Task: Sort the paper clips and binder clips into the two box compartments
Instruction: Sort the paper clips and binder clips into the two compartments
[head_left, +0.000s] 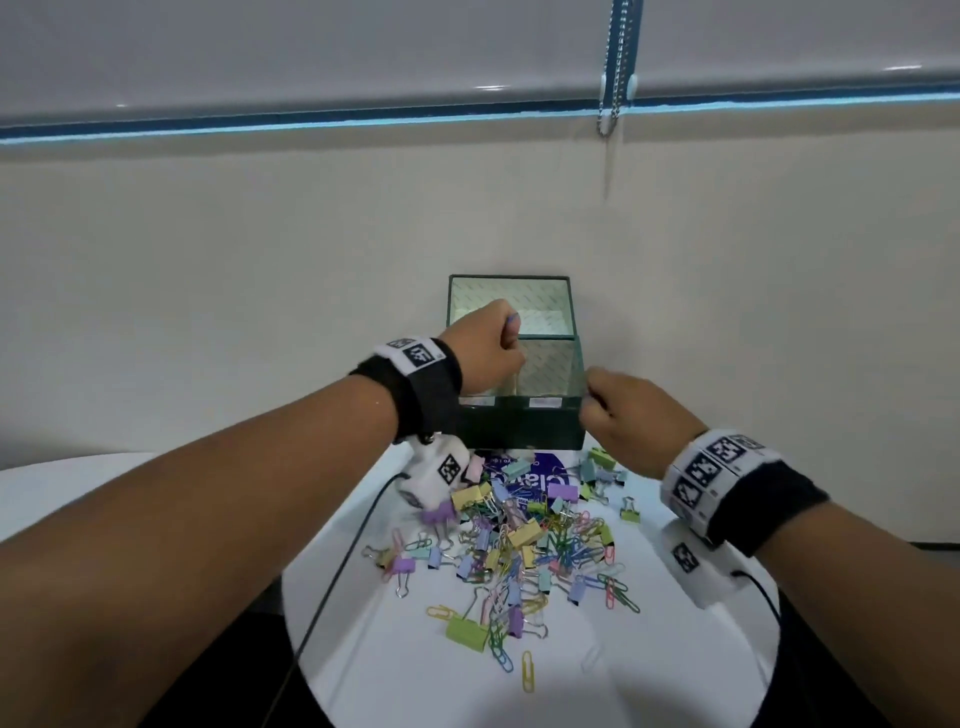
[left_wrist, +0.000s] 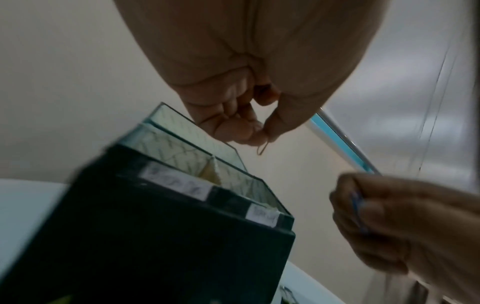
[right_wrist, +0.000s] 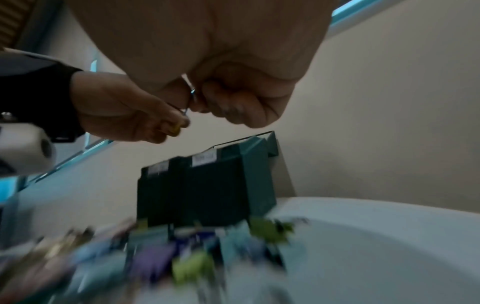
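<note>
A dark green box (head_left: 519, 431) stands at the far side of the white round table (head_left: 675, 649), lid (head_left: 540, 293) raised, with two labelled compartments side by side. My left hand (head_left: 517, 356) hovers over the left compartment and pinches a thin paper clip (left_wrist: 262, 148) that hangs from its fingertips. At the box's right front corner my right hand (head_left: 592, 404) pinches a blue paper clip (left_wrist: 359, 214) between thumb and finger. A mixed pile of pastel binder clips and paper clips (head_left: 519, 540) lies on the table in front of the box. The compartments' floors are mostly hidden.
A blue printed sheet (head_left: 543, 462) lies under the far part of the pile. A black cable (head_left: 337, 571) runs across the table's left side. The wall stands right behind the box, and a blind chain (head_left: 615, 67) hangs above.
</note>
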